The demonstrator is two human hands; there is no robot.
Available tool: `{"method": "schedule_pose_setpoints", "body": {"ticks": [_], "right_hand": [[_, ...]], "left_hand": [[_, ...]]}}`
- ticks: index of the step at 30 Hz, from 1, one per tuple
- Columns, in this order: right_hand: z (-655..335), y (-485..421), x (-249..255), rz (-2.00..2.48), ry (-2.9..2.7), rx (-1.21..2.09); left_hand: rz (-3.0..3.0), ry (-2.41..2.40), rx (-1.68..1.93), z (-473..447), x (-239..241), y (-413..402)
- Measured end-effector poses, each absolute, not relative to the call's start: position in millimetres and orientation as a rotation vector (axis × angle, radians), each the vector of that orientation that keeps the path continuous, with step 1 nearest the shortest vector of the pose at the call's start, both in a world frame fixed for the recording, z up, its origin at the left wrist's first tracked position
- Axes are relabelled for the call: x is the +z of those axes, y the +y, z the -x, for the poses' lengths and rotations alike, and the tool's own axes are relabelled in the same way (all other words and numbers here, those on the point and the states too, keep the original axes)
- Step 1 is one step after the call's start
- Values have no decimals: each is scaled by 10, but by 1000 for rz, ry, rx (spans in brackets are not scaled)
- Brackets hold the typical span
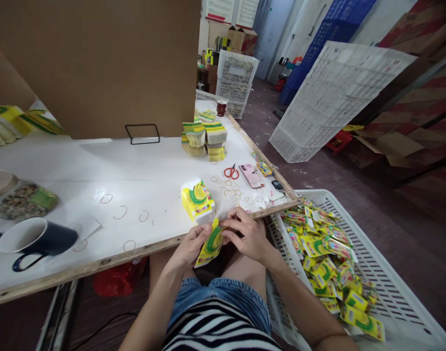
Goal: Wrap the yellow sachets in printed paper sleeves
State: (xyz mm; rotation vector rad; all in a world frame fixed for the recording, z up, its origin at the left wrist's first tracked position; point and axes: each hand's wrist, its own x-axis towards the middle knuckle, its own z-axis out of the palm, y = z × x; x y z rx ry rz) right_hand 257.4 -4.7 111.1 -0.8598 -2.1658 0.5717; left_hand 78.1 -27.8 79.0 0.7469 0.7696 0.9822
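My left hand [192, 245] and my right hand [247, 235] together grip a small stack of yellow-green sachets [211, 245] just below the table's front edge, over my lap. Both hands' fingers are curled round the stack. A banded bundle of the same sachets [197, 198] lies on the white table [135, 170] just beyond my hands. Loose rubber bands [228, 186] are scattered near it. A white crate [387, 273] to my right holds several loose sachets [329, 258].
Stacked sachet bundles [204, 138] stand at the table's far side, with red scissors [231, 171] and a pink phone [251, 175] near the right edge. A dark mug [36, 239] and a jar [21, 199] sit at the left. A cardboard sheet [98, 63] stands behind.
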Motion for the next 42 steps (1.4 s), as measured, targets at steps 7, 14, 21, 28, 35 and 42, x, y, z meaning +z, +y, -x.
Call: {"method": "schedule_pose_setpoints", "body": {"ticks": [7, 14, 21, 28, 35, 42], "right_hand": [[-2598, -52, 1177, 846, -2009, 599], [-2468, -162, 1110, 1176, -1727, 831], [-2467, -156, 1030, 1155, -1568, 977], [-2586, -59, 902, 1165, -1400, 1084], [-2543, -77, 824, 1143, -1374, 1080], [-2533, -71, 920, 1221, -1554, 602]], "left_hand": [[-805, 773, 1077, -830, 851, -218], [-975, 975, 1309, -977, 864, -203], [-1040, 1021, 1325, -1041, 840, -231], [-1070, 855, 1236, -1023, 780, -230], [-1183, 986, 1256, -1041, 783, -263], [-1272, 1111, 1286, -1021, 756, -256]]}}
